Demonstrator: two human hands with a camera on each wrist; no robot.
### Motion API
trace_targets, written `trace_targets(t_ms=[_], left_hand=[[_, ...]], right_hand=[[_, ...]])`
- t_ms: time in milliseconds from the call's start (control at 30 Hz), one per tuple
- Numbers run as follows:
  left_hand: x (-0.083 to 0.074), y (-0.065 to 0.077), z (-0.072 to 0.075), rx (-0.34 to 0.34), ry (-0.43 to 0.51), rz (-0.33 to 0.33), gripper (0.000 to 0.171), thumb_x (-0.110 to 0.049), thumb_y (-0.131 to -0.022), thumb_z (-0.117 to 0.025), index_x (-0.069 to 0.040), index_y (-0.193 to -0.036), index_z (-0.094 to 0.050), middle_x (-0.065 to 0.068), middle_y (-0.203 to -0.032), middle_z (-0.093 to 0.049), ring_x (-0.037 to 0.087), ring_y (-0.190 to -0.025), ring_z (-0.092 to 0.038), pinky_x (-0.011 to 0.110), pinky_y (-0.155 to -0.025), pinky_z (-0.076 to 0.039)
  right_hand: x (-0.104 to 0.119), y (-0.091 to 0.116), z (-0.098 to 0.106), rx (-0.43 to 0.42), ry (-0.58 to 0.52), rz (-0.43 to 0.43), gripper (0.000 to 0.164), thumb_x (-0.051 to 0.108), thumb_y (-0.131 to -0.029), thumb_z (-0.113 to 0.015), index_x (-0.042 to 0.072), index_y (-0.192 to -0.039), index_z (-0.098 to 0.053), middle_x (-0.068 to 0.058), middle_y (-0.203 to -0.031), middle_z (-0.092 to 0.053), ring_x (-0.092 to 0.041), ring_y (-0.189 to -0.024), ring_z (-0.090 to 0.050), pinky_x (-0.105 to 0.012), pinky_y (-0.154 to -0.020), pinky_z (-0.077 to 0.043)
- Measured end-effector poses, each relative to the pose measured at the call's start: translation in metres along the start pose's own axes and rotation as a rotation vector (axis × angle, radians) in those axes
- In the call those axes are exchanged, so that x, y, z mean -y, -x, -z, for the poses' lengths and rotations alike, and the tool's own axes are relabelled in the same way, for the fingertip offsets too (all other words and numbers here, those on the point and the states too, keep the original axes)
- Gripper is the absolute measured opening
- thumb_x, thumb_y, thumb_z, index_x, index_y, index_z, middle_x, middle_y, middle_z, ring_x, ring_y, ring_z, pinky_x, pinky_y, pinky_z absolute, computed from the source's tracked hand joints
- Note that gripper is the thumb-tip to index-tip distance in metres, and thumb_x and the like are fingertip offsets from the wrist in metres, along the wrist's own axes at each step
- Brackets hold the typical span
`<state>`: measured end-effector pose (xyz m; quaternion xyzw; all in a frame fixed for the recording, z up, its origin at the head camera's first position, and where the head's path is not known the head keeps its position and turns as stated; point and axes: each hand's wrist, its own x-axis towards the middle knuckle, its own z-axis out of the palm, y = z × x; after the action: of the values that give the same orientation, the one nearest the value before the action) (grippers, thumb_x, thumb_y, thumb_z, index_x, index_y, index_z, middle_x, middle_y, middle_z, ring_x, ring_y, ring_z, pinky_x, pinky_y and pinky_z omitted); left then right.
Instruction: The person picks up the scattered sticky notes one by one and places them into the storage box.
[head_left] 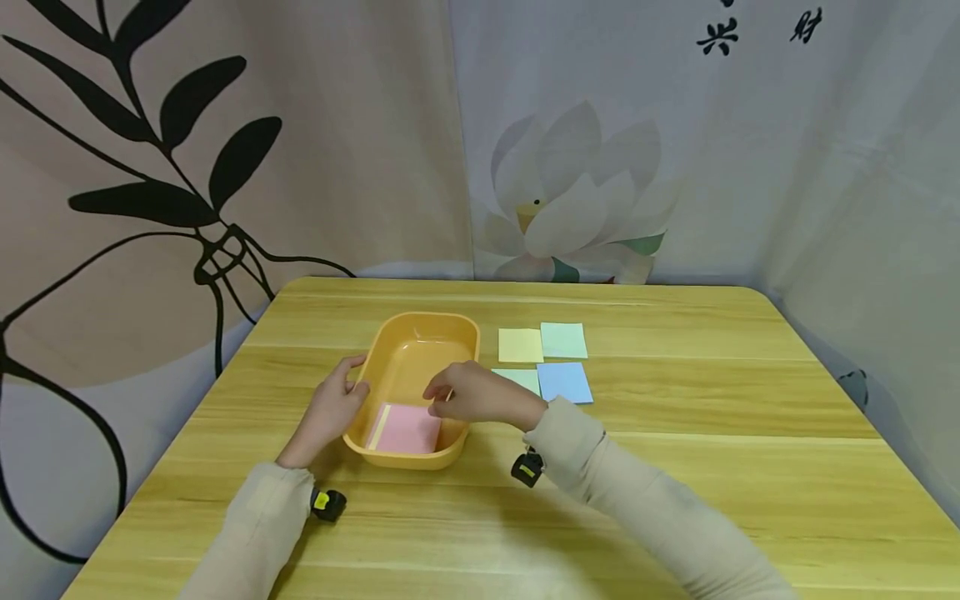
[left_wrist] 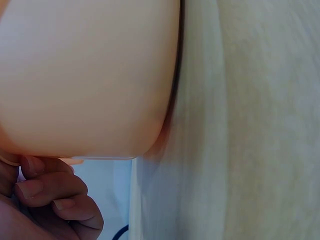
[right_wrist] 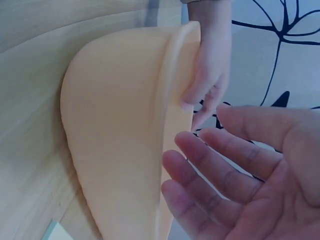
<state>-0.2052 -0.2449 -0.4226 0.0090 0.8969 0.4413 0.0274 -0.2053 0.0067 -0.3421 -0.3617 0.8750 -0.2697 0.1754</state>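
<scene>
Likely steadying the tray [head_left: 406,363], the left hand [head_left: 337,405] grips its left edge; the right hand [head_left: 477,392] hovers opposite, loosely spread.

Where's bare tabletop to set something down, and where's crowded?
Bare: the table from the blue note to the right edge; also between the sleeves, in front of the tray. Crowded: the tray, with pink paper inside, right hand over it, left hand gripping its rim.
</scene>
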Motion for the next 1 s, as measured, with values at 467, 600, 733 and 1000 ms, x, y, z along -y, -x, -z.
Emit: trace_targets(t_ms=[467,600,733,1000], left_hand=[[-0.002,0.001,-0.002,0.003,-0.008,0.008,0.053,-0.017,-0.101,-0.041,-0.008,-0.151,-0.026,0.015,-0.075,-0.062,0.011,-0.045,-0.040,0.028,-0.043,-0.042],[-0.003,0.001,-0.001,0.005,-0.006,0.009,0.053,-0.017,-0.101,-0.040,-0.007,-0.151,-0.025,0.020,-0.085,-0.066,0.011,-0.045,-0.041,0.028,-0.044,-0.042],[-0.004,0.001,-0.001,0.008,-0.003,0.009,0.053,-0.017,-0.102,-0.039,-0.007,-0.151,-0.025,0.023,-0.093,-0.067,0.011,-0.045,-0.041,0.028,-0.044,-0.042],[-0.004,0.002,-0.001,0.005,-0.007,-0.007,0.053,-0.018,-0.102,-0.040,-0.008,-0.151,-0.026,0.011,-0.067,-0.056,0.010,-0.042,-0.039,0.028,-0.042,-0.041]], right_hand=[[-0.042,0.029,0.028,-0.054,-0.014,-0.040,0.027,0.012,-0.092,-0.063,-0.001,-0.115,-0.067,-0.010,-0.104,-0.071,-0.023,-0.095,-0.068,-0.029,-0.082,-0.054],[-0.058,0.036,0.034,-0.069,-0.014,-0.087,0.026,0.013,-0.092,-0.063,0.000,-0.114,-0.068,-0.011,-0.105,-0.071,-0.024,-0.096,-0.068,-0.031,-0.081,-0.054],[-0.073,0.043,0.040,-0.082,-0.023,-0.140,0.027,0.015,-0.092,-0.063,0.001,-0.115,-0.068,-0.011,-0.107,-0.070,-0.023,-0.097,-0.067,-0.033,-0.082,-0.054],[-0.115,0.058,0.045,-0.118,-0.037,-0.183,0.026,0.014,-0.094,-0.061,-0.001,-0.115,-0.067,-0.010,-0.106,-0.070,-0.023,-0.095,-0.066,-0.035,-0.079,-0.054]])
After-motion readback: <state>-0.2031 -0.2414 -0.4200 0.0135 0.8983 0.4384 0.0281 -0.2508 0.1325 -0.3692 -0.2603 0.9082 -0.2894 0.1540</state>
